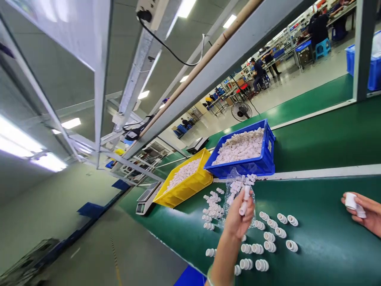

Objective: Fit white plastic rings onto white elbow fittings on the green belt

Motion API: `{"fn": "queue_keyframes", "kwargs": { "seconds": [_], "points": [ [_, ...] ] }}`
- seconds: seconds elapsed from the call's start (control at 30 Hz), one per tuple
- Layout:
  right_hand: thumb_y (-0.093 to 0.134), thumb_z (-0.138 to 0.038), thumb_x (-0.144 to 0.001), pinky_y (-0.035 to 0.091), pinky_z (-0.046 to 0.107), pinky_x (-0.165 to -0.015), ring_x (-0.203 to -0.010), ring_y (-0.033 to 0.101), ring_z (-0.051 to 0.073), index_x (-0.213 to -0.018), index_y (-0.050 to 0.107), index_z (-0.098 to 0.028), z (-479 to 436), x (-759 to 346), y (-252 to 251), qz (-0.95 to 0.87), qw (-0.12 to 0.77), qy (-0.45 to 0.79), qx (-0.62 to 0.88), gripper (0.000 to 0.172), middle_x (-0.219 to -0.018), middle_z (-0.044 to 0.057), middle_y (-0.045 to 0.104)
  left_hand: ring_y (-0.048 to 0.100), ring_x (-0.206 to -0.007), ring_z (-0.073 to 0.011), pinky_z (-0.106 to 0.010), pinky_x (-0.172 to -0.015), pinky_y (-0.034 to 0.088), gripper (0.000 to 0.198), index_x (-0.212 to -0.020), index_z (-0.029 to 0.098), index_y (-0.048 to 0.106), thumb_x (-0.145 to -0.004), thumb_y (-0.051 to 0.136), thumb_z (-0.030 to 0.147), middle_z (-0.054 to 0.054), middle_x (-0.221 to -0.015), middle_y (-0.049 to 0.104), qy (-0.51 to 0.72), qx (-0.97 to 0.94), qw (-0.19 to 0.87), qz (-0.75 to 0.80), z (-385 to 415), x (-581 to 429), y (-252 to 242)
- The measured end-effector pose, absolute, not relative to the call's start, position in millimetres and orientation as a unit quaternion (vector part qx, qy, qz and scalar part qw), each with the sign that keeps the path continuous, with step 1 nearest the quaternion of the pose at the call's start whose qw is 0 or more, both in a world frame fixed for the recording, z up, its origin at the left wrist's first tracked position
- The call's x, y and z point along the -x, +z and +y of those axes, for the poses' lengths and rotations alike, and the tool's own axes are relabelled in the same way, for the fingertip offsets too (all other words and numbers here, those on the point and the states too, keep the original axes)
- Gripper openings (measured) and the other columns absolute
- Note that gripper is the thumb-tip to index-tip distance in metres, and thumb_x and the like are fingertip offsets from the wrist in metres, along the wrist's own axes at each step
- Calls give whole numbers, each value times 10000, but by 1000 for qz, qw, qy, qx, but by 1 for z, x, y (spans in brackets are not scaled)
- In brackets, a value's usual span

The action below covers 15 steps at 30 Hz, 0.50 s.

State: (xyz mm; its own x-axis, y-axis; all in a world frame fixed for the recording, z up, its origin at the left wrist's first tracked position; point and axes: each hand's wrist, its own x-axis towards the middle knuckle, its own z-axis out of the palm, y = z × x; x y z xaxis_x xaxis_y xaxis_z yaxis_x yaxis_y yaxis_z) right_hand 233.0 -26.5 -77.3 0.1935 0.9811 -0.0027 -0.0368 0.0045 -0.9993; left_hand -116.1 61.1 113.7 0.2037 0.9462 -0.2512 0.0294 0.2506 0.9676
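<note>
My left hand (238,218) is raised over the green belt (321,246), its fingers closed on a small white plastic tube (244,200). Just behind it lies a clear plastic bag (235,186) with several white parts spilling out. My right hand (364,212) enters at the right edge, closed around another white plastic part (353,203). Several short white caps (269,236) stand on the belt below and between the hands.
A blue bin (264,161) full of white parts and a yellow bin (187,186) of the same sit at the belt's far side. A scale (145,198) sits left of the yellow bin. Other people work at benches in the background (258,73).
</note>
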Motion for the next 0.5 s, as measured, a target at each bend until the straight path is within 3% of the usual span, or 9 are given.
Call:
{"fn": "queue_keyframes", "kwargs": {
  "seconds": [0.07,0.13,0.2,0.33,0.5],
  "points": [
    [582,-523,-896,548,368,-609,-690,609,234,-1016,789,-330,-27,-231,-64,-290,575,617,452,307,-954,131,711,205,-418,21,-133,-368,132,536,-967,143,608,-736,750,605,59,-678,446,379,-363,728,442,23,82,110],
    [695,-474,-840,516,324,-580,-674,537,195,-1000,796,-299,-29,-228,-55,-206,576,681,402,257,-925,105,687,233,-395,36,-138,-352,102,562,-982,121,616,-695,811,563,46,-705,502,352,-309,790,396,-8,42,92],
    [759,-427,-802,488,287,-568,-686,503,169,-1022,789,-275,-31,-225,-51,-187,579,691,391,269,-955,85,684,265,-377,34,-144,-346,83,584,-1007,114,597,-698,814,558,35,-702,538,357,-286,805,378,-27,3,65],
    [826,-399,-746,428,239,-556,-676,446,129,-1054,766,-245,-37,-221,-50,-187,582,697,375,351,-934,62,684,305,-376,20,-139,-356,97,567,-851,158,475,-679,827,568,9,-678,597,369,-275,797,390,-36,-49,17],
    [823,-412,-768,387,240,-582,-676,412,114,-1063,746,-238,-36,-218,-47,-200,580,706,353,352,-1039,84,713,286,-368,15,-152,-350,97,596,-820,157,461,-675,801,625,12,-637,590,363,-304,779,411,-32,-62,-4]
  ]
}}
